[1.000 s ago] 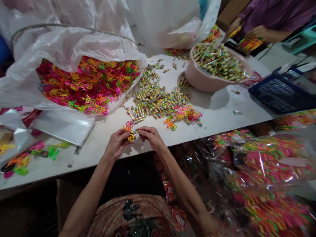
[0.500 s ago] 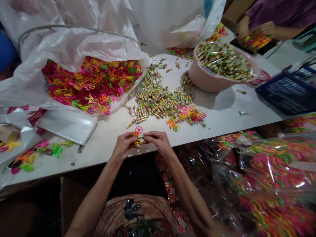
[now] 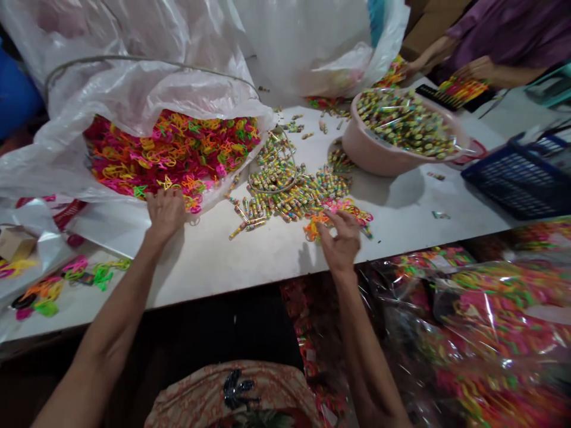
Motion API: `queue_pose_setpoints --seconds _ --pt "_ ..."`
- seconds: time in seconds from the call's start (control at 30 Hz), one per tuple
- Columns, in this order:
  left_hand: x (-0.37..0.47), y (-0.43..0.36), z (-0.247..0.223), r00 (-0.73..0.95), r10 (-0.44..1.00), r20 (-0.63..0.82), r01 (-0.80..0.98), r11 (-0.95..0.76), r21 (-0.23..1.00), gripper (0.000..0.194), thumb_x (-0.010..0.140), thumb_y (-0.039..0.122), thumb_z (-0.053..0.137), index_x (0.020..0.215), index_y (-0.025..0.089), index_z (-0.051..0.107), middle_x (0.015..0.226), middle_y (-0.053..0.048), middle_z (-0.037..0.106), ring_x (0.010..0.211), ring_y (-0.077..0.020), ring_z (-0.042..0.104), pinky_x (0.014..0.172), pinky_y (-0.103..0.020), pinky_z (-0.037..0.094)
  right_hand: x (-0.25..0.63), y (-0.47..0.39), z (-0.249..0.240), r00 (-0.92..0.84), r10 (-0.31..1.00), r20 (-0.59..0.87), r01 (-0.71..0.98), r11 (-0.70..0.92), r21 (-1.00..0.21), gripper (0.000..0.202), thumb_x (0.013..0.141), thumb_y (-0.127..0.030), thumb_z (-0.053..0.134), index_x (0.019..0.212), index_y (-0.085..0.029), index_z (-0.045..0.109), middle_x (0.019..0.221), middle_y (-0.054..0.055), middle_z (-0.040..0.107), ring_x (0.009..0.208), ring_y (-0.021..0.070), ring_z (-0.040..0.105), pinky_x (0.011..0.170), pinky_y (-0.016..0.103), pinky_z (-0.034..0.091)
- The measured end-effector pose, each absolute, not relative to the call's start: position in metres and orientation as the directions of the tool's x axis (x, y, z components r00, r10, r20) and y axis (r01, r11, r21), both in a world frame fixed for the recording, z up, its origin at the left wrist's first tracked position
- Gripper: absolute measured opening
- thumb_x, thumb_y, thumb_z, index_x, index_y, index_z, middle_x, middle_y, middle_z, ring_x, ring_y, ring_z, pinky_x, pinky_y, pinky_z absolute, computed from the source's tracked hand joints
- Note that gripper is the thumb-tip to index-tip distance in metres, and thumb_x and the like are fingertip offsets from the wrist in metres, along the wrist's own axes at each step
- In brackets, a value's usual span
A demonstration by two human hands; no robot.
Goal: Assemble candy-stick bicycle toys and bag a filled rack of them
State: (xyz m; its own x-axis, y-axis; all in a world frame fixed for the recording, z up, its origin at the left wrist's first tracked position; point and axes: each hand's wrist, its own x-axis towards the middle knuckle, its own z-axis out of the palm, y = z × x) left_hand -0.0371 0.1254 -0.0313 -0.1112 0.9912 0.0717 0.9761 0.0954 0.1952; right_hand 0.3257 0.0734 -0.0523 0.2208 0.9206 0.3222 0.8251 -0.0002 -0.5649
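My left hand [image 3: 166,208] is at the front lip of a large white plastic bag [image 3: 66,142], its fingers apart and reaching onto the small bright plastic pieces [image 3: 178,148] inside. Its fingertips are partly hidden, and no held piece shows. My right hand [image 3: 342,241] hovers at a little heap of orange and pink plastic pieces [image 3: 352,209], thumb and fingers apart. Between the hands, a pile of short clear tubes [image 3: 289,190] with colourful contents lies on the white table [image 3: 214,249], a thin hoop resting over part of it.
A pink basin [image 3: 379,156] full of similar tubes stands right of the pile. Beyond it are a blue basket [image 3: 513,178] and a co-worker's hands [image 3: 477,68] by a black tray. Filled clear bags [image 3: 491,297] lie below the table edge. Loose pieces [image 3: 49,294] lie at left.
My hands were together at the table's front edge, holding plastic pieces. They have parted: the left moved to the bag, the right to the small heap. What they held no longer shows.
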Motion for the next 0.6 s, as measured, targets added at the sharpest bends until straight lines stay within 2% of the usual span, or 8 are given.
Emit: queue_pose_setpoints --seconds 0.07,0.17,0.23,0.33,0.4,0.5,0.6 --pt "-0.055 0.138 -0.034 -0.070 0.998 -0.007 0.996 0.070 0.055 0.015 0.076 0.020 0.055 0.086 0.014 0.064 0.106 -0.019 0.064 0.109 -0.0378 0.053 0.099 -0.056 0.031 0.293 0.084 -0.051 0.067 0.976 0.207 0.864 0.047 -0.502 0.029 0.087 -0.025 0.050 0.109 -0.018 0.067 0.114 0.012 0.063 0.102 0.0234 0.060 0.086 0.037 0.049" --pt "-0.059 0.140 -0.039 -0.011 1.000 0.000 1.000 0.011 0.021 0.014 0.082 0.022 0.049 0.079 0.016 0.062 0.101 -0.012 0.064 0.109 -0.0320 0.051 0.099 -0.050 0.031 0.237 0.097 -0.051 -0.217 0.974 -0.061 0.924 0.185 -0.334 0.031 0.088 -0.013 0.042 0.107 -0.019 0.066 0.116 0.010 0.063 0.097 0.0207 0.062 0.079 0.031 0.048" --pt "-0.056 0.136 -0.041 0.021 1.000 0.017 1.000 -0.021 0.014 0.019 0.085 0.025 0.046 0.079 0.016 0.062 0.107 -0.010 0.063 0.114 -0.0316 0.047 0.099 -0.050 0.029 0.214 0.104 -0.052 -0.320 0.934 -0.156 0.932 0.281 -0.227 0.036 0.089 -0.009 0.037 0.111 -0.020 0.063 0.122 0.011 0.060 0.098 0.0212 0.062 0.076 0.031 0.047" --pt "-0.054 0.132 -0.045 0.020 1.000 0.004 1.000 -0.020 0.008 0.015 0.082 0.023 0.049 0.084 0.015 0.063 0.114 -0.014 0.061 0.114 -0.0332 0.046 0.098 -0.049 0.030 0.205 0.107 -0.052 -0.367 0.921 -0.134 0.927 0.349 -0.138 0.040 0.090 -0.008 0.033 0.120 -0.019 0.057 0.127 0.013 0.058 0.107 0.0236 0.058 0.079 0.033 0.045" --pt "-0.056 0.133 -0.046 0.002 1.000 -0.011 1.000 -0.002 0.005 0.015 0.079 0.020 0.051 0.085 0.015 0.063 0.108 -0.016 0.063 0.111 -0.0338 0.049 0.098 -0.050 0.030 0.208 0.107 -0.051 -0.359 0.926 -0.113 0.931 0.348 -0.111 0.037 0.091 -0.010 0.035 0.119 -0.017 0.058 0.121 0.014 0.061 0.112 0.0248 0.055 0.085 0.034 0.043" --pt "-0.060 0.137 -0.046 0.034 0.999 -0.007 0.999 -0.034 -0.010 0.019 0.081 0.021 0.046 0.076 0.018 0.064 0.100 -0.014 0.066 0.106 -0.0331 0.052 0.097 -0.051 0.030 0.215 0.102 -0.051 -0.350 0.927 -0.138 0.934 0.335 -0.120 0.031 0.090 -0.012 0.039 0.110 -0.016 0.062 0.110 0.013 0.066 0.110 0.0247 0.054 0.089 0.034 0.040" --pt "-0.060 0.138 -0.045 0.026 1.000 -0.001 1.000 -0.026 0.009 0.019 0.081 0.025 0.046 0.077 0.019 0.063 0.101 -0.013 0.066 0.105 -0.0316 0.054 0.095 -0.049 0.032 0.216 0.094 -0.054 -0.349 0.924 -0.155 0.930 0.321 -0.180 0.025 0.088 -0.015 0.044 0.104 -0.018 0.063 0.112 0.011 0.065 0.108 0.0235 0.054 0.088 0.033 0.039"
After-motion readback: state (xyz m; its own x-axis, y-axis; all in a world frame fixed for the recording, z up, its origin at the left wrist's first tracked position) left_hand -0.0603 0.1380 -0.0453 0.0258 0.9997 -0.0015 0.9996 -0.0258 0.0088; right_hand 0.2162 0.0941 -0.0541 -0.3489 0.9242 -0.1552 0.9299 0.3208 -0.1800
